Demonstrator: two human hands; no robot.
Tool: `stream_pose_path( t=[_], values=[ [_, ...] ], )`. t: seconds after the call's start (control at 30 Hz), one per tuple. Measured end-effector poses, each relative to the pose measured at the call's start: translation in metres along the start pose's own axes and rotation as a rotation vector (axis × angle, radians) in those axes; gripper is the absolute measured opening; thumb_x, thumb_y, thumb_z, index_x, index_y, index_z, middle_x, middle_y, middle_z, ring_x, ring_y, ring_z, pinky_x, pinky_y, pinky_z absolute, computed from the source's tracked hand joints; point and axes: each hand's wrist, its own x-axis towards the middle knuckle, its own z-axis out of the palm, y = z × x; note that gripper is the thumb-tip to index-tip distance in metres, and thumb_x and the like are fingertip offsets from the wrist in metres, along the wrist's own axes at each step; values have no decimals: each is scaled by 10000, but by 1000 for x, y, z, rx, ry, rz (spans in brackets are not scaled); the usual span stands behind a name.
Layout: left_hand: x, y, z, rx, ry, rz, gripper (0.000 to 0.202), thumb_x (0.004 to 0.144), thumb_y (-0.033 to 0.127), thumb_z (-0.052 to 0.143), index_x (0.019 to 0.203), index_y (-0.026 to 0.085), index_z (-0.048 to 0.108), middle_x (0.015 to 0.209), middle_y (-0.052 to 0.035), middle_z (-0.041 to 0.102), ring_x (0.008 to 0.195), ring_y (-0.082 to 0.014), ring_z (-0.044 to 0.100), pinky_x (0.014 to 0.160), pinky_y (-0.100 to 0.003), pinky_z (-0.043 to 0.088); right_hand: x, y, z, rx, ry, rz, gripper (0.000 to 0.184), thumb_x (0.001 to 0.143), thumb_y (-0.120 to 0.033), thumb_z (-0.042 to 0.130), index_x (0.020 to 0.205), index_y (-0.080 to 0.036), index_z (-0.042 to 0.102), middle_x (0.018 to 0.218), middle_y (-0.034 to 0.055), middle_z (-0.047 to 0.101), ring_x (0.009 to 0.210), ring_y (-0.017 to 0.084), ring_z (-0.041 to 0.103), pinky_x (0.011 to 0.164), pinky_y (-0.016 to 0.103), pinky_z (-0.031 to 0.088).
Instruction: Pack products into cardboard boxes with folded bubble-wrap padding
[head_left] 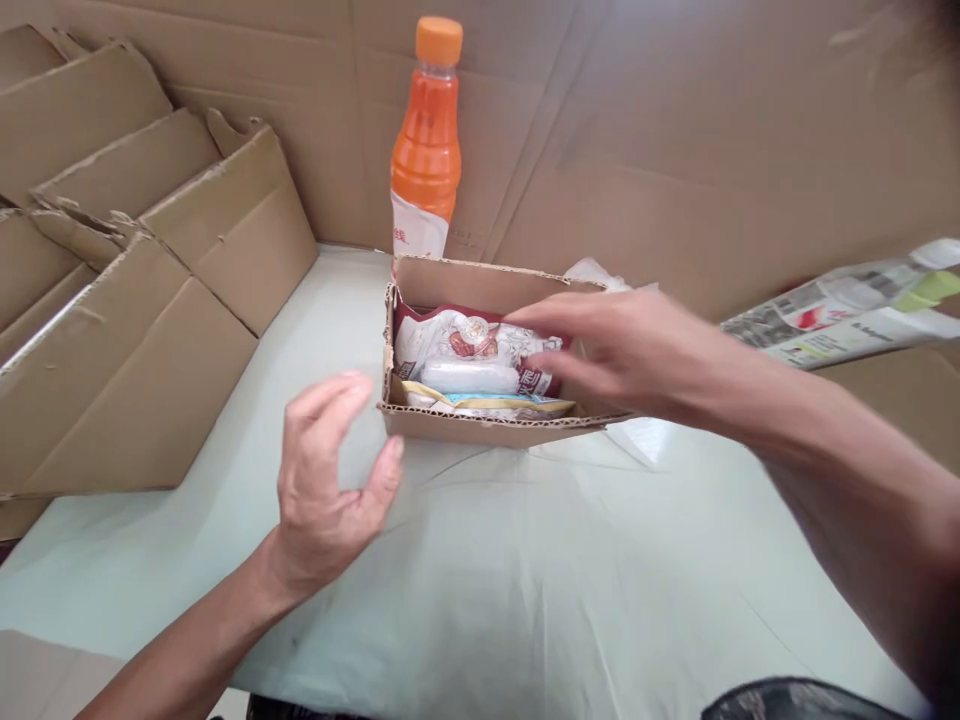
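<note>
An open-topped small cardboard box (pixel 495 432) stands on the pale green cloth in the middle. Inside it lie a red and white printed snack bag (pixel 442 340), a white translucent packet (pixel 471 377) and a yellow-edged packet (pixel 487 402) along the near wall. My right hand (pixel 600 345) reaches over the box's right end, slightly blurred, its thumb and fingers apart beside the snack bag; nothing shows between them. To the left of the box, my left hand (pixel 330 470) is held curved with a gap between thumb and fingers, holding nothing.
Behind the box stands an orange drink bottle (pixel 427 150). Several open cardboard boxes (pixel 232 225) fill the left side. A clear plastic package (pixel 847 305) lies at the right, beside a cardboard piece (pixel 900 395). A cardboard wall (pixel 675 130) closes off the back.
</note>
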Motion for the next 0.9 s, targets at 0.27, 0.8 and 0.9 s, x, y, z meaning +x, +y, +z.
stream_pose_path(
  t=[0.27, 0.8, 0.9],
  values=[
    [-34, -26, 7, -357, -187, -574, 638, 891, 350, 721, 1475, 284, 474, 1500, -108, 513, 1327, -260, 560, 1120, -459, 492, -120, 26, 66, 418, 385, 511, 441, 864, -531, 652, 1186, -231, 669, 1072, 85, 757, 886, 253, 712, 755, 420, 581],
    [-99, 46, -26, -445, -367, -751, 594, 839, 400, 748, 1378, 204, 596, 1330, -105, 682, 1224, -275, 658, 1051, -375, 542, -262, -67, 153, 443, 504, 570, 616, 858, -604, 676, 1319, -206, 585, 1228, 154, 708, 1125, 341, 694, 898, 465, 601],
    [-105, 37, -55, -335, -363, -804, 525, 775, 407, 791, 1237, 190, 670, 1197, -86, 735, 1116, -276, 700, 967, -358, 585, -258, -74, 158, 608, 383, 515, 1164, 694, -718, 779, 1619, -262, 239, 1626, 161, 383, 1470, 407, 420, 1142, 577, 461]
  ],
)
